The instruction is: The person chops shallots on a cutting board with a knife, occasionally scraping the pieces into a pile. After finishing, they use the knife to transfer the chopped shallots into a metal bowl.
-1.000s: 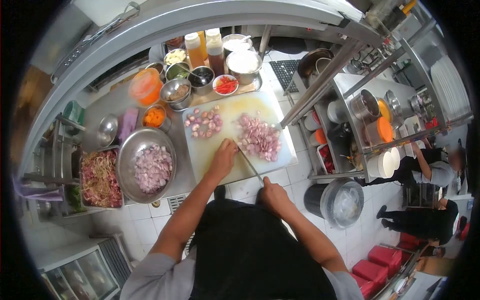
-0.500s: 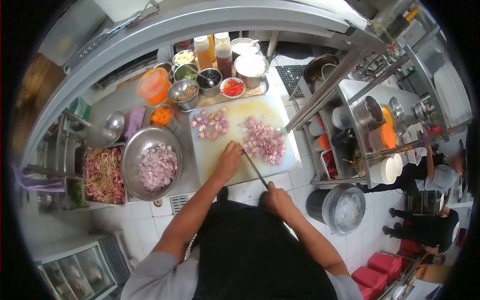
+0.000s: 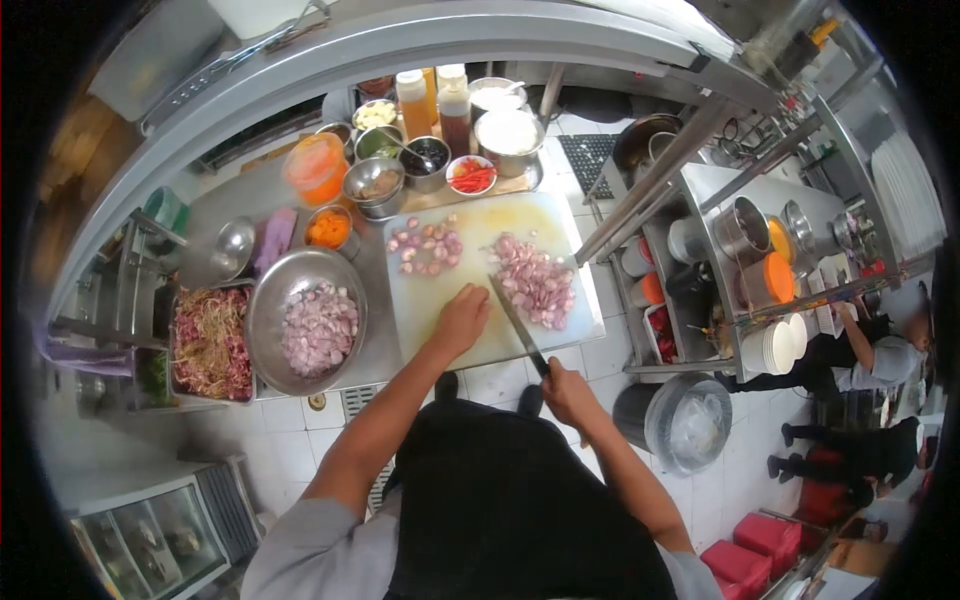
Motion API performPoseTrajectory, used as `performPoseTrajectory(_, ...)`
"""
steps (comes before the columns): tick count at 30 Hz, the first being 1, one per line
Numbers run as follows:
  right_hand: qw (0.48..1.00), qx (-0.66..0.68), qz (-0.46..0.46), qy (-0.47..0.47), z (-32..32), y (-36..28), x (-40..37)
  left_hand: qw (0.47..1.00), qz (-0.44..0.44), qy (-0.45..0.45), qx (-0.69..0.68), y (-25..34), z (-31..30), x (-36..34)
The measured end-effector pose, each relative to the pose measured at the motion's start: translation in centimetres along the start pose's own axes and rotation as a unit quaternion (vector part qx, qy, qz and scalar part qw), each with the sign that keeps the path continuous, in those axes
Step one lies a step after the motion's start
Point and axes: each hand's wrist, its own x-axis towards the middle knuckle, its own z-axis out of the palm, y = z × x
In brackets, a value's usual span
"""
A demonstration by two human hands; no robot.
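On the white plastic cutting board [image 3: 480, 225], the left hand [image 3: 462, 318] presses down with curled fingers; whether it pins anything I cannot tell. The right hand [image 3: 567, 390] is clamped on a long steel kitchen knife [image 3: 515, 318], its blade just beside those knuckles, so a slip could nick them. Sliced pink shallots [image 3: 540, 282] lie just right of the blade. The board sits on a crowded steel counter [image 3: 225, 205], with white floor tiles [image 3: 290, 445] below.

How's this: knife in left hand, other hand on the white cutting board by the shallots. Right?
No. The right hand holds the knife; the left hand is on the white cutting board by the shallots. Head view shows it.
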Motion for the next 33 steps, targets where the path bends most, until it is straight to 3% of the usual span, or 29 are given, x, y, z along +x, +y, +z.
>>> performPoseTrajectory(1, 1.0, -0.013, 0.008, -0.002, 0.3, -0.5, 0.0, 0.999, -0.047, -0.001, -0.018, -0.1, 0.2, -0.1)
performPoseTrajectory(5, 0.999, -0.034, 0.005, 0.018, 2.5, 0.0, 1.0, 0.992, -0.036, 0.046, -0.109, -0.2, 1.1, -0.5)
performPoseTrajectory(22, 0.999, -0.051, 0.012, 0.001, -0.2, -2.8, -0.9, 0.998, -0.01, 0.007, -0.054, 0.1, 0.5, -0.4)
performPoseTrajectory(26, 0.999, -0.042, -0.005, 0.015, 2.3, -0.7, 0.5, 0.997, -0.001, 0.008, -0.073, -0.3, 0.9, -0.6)
performPoseTrajectory(33, 0.997, -0.07, -0.025, -0.004, 1.2, -1.4, -0.2, 0.998, -0.006, 0.031, -0.048, -0.1, 1.0, -1.0)
